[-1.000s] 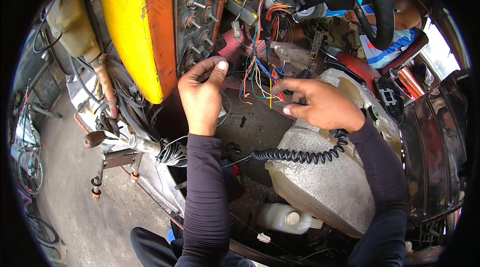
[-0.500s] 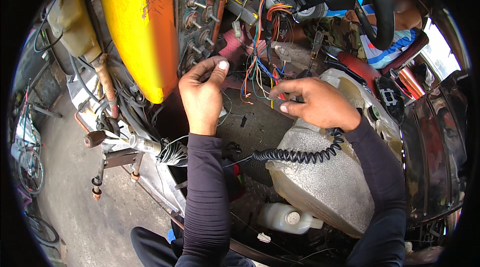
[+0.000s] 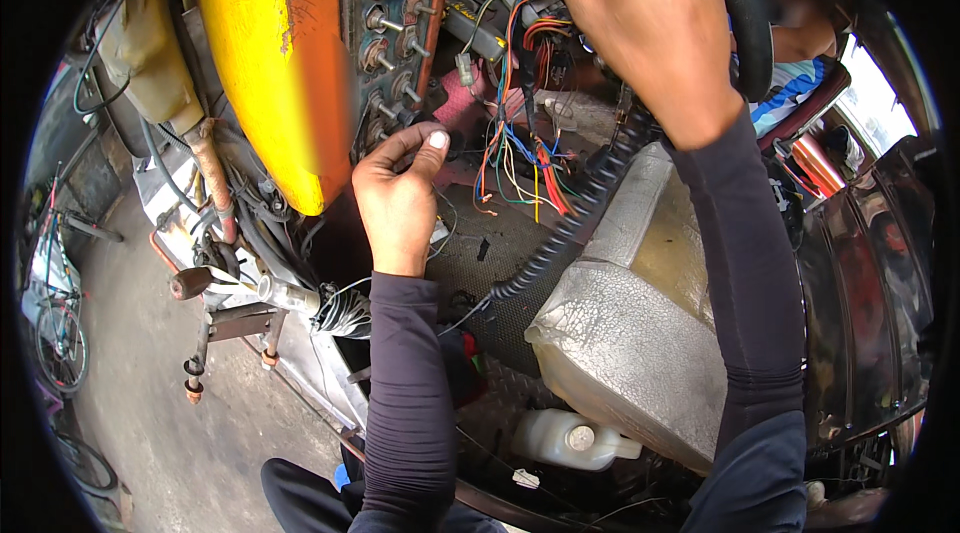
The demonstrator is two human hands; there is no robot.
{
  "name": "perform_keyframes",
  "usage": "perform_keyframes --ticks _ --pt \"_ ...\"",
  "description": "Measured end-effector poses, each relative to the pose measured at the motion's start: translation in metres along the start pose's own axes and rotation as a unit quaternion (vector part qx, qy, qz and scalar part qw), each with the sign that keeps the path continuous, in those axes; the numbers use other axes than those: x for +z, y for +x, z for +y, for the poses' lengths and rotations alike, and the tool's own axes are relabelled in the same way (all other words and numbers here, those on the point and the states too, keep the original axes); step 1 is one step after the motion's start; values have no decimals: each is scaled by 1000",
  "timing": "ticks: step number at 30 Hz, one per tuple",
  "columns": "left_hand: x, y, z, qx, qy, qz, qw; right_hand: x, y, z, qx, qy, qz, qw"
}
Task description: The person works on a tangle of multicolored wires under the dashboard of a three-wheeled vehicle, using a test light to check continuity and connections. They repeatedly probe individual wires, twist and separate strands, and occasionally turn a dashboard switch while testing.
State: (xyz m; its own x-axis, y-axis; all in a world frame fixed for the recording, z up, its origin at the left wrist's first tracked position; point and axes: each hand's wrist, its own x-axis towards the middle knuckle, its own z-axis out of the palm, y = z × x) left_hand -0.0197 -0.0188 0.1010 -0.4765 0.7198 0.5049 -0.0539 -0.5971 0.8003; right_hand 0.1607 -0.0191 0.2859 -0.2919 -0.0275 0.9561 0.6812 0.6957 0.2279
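Observation:
My left hand (image 3: 395, 195) is closed in a pinch beside the lower end of a panel of toggle switches (image 3: 388, 58). What its fingertips hold is hidden; a thin wire (image 3: 456, 218) loops down beside this hand. My right hand (image 3: 655, 28) is raised at the top, by the black steering wheel (image 3: 757, 48). Its thumb stretches out to the left, while the other fingers are out of sight. A black coiled cord (image 3: 560, 245) rises from the floor and passes behind my right wrist. Between the hands hangs a bundle of loose coloured wires (image 3: 520, 148) with bare ends.
A yellow and orange panel (image 3: 262, 53) stands at the left. A cracked silver cover (image 3: 625, 318) bulges at the right, above a whitish plastic bottle (image 3: 572, 438). Another person in a striped garment (image 3: 790, 98) sits at the far right. A wooden-handled lever (image 3: 192, 281) juts out at lower left.
My right hand has left the loose wire ends and moved up toward the steering wheel. The coiled cord has stretched upward. My left hand keeps its pinch beside the switches.

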Motion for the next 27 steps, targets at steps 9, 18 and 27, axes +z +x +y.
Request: perform_keyframes --ticks 9,18,27 --pt "0 -1 2 -9 15 3 1000 -3 9 10 -117 -30 35 992" --pt "0 1 0 -17 -17 -1 1000 -49 -109 3 211 158 -540 800" --pt "1 1 3 -6 2 -2 1000 -26 -125 9 218 196 -575 764"
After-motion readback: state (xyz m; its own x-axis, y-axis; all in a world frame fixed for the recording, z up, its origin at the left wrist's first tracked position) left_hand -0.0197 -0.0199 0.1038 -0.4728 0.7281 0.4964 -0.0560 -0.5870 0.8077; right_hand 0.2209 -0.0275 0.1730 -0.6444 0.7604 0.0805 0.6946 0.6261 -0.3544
